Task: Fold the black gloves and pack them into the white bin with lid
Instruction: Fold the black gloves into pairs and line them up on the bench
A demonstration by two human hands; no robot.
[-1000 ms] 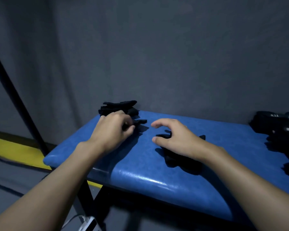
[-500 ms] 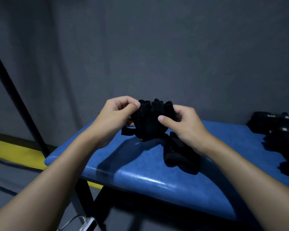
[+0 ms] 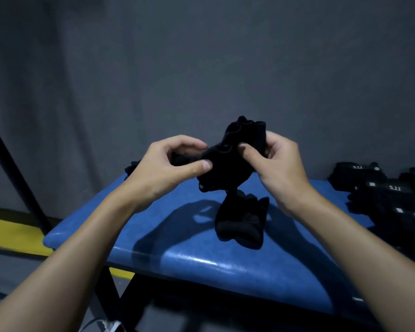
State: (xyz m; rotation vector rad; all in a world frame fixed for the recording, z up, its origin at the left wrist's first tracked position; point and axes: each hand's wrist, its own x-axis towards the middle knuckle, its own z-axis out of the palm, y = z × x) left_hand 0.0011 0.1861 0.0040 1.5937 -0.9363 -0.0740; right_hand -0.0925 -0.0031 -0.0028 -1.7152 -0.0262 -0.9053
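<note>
Glove (image 3: pixel 228 161), black and bunched, held aloft above blue counter (image 3: pixel 177 236). Left end pinched between thumb and fingers of left hand (image 3: pixel 168 168); right end gripped by curled fingers of right hand (image 3: pixel 280 164). Second black glove (image 3: pixel 241 221) flat on counter just below. More black gloves (image 3: pixel 388 195) heaped at counter's right end, well apart, white lettering on some.

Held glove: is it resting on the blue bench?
No, the left hand and right hand hold the glove clear above the bench.
</note>
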